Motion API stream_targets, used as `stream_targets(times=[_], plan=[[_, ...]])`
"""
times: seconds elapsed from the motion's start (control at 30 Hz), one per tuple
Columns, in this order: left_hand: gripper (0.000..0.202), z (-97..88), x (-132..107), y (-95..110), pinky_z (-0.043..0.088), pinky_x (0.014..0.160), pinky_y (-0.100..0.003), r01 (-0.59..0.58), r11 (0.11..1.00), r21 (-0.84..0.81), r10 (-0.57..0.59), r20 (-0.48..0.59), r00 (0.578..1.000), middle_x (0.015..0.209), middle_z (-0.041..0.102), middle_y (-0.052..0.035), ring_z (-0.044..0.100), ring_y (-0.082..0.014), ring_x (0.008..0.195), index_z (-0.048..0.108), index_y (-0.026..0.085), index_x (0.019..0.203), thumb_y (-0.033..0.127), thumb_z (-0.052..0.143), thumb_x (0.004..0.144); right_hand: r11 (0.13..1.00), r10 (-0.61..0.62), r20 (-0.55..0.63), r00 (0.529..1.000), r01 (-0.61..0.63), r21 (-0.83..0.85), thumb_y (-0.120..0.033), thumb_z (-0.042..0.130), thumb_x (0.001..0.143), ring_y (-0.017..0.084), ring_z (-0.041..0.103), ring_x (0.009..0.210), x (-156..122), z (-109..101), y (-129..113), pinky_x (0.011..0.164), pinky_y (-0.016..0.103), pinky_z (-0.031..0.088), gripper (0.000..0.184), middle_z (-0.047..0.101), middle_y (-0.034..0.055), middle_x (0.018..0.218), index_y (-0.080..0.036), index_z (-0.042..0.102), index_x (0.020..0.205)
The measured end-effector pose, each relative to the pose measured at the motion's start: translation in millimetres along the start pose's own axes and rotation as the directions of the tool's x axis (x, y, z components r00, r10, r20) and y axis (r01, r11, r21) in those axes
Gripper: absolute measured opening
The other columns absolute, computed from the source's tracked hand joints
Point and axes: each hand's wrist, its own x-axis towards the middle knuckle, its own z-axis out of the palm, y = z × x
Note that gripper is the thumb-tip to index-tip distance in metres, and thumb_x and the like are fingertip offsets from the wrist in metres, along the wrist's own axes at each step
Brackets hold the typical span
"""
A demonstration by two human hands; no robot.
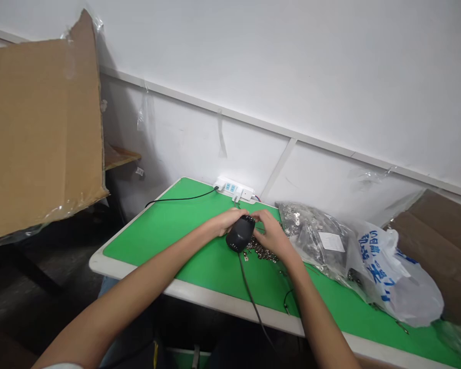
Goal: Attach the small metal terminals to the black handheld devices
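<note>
A black rounded device [240,234] with small slots along its ends sits between my hands, over the green tabletop. From its near end a dark cable or thin stalk [249,290] runs down past the table edge. My left hand [230,220] is closed at its far left side, the fingertips hidden behind it. On the other side, my right hand [269,229] has its fingers curled inward, thumb and fingertips close to the device. Whether either hand grips the device or something small behind it, I cannot tell. Small shiny metal pieces [264,252] lie heaped under my right hand.
A white power strip [234,189] with plugs and a black cord [180,199] lies against the wall. To the right are a clear bag [311,233] of metal pieces and a white printed plastic bag [403,277]. Large cardboard [42,138] stands at left, brown cardboard [438,241] at right.
</note>
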Motion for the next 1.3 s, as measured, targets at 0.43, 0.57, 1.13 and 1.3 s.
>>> stream_targets(times=[0.43,0.57,1.13,1.3], plan=[[0.03,1.5,3.5,-5.8,0.041,0.054,-0.027,-0.058,0.998,0.026,0.056,0.083,0.995,0.063,0.059,0.0008,0.056,-0.0151,0.056,0.06,0.018,0.083,0.046,0.07,0.086,0.997,0.053,-0.167,0.984,-0.044,0.055,-0.015,0.053,0.086,0.024,0.064,0.101,0.8,6.2,-0.1,0.093,0.043,0.055,0.024,0.066,0.0074,0.106,-0.025,0.059,0.108],[0.03,2.2,0.0,-3.2,0.038,0.051,-0.027,-0.04,0.999,0.031,0.037,0.082,0.996,0.061,0.058,0.0,0.053,-0.0145,0.053,0.06,0.018,0.08,0.046,0.068,0.087,0.92,0.268,-0.159,0.95,-0.203,0.336,-0.02,0.049,0.084,0.022,0.068,0.096,2.6,10.0,6.7,0.088,0.04,0.057,0.027,0.067,0.0065,0.106,-0.024,0.054,0.111],[0.029,6.6,1.1,-7.7,0.032,0.052,-0.027,-0.091,0.985,0.144,0.081,0.075,0.994,0.06,0.054,0.0017,0.047,-0.0136,0.053,0.059,0.018,0.077,0.044,0.061,0.089,0.951,0.283,-0.138,0.949,-0.259,0.171,-0.039,0.054,0.094,0.022,0.064,0.087,5.3,4.6,-2.7,0.077,0.034,0.054,0.019,0.067,0.0054,0.09,-0.023,0.062,0.086],[0.037,3.6,4.3,-9.8,0.03,0.051,-0.028,-0.191,0.949,0.25,0.171,0.099,0.98,0.057,0.05,0.0016,0.042,-0.0129,0.051,0.056,0.018,0.069,0.048,0.06,0.09,0.962,0.264,-0.123,0.956,-0.252,0.106,-0.037,0.049,0.097,0.023,0.063,0.087,4.2,10.4,-3.6,0.079,0.036,0.052,0.018,0.066,0.0049,0.089,-0.025,0.058,0.087]])
